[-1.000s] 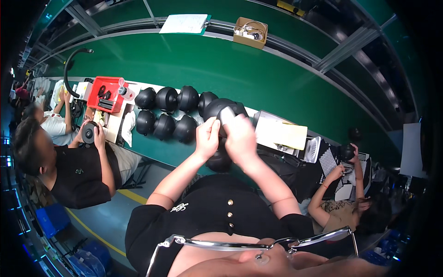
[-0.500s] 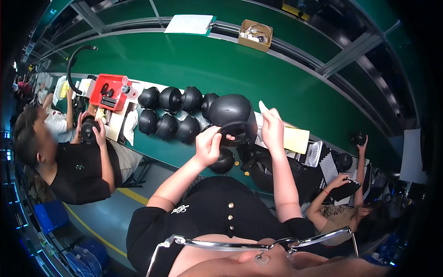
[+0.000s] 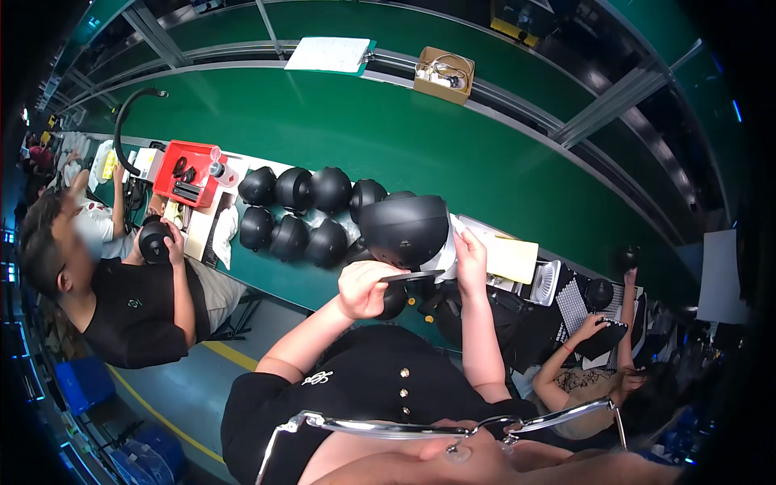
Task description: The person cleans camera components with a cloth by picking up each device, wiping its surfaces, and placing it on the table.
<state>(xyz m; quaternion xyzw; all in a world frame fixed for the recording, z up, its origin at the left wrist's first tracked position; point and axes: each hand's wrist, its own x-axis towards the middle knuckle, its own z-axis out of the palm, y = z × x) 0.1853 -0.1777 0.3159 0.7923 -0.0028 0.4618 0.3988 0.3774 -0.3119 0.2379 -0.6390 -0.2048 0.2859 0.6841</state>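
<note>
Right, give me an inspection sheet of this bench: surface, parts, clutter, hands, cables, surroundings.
Surface: smooth green bench top, parts along its near side.
Job's things: large rounded black housing, held up; white cloth-like piece against it; rounded black units in two rows to its left.
Clutter: red plastic tray with small black pieces; flat yellow sheet at right.
Hands: left hand pinches a thin black rim below the housing; right hand at the housing's right side, grip unclear.
Cables: pale cables in an open brown cardboard box at the far edge.
Surroundings: co-worker in a black top at left; another person at right.
</note>
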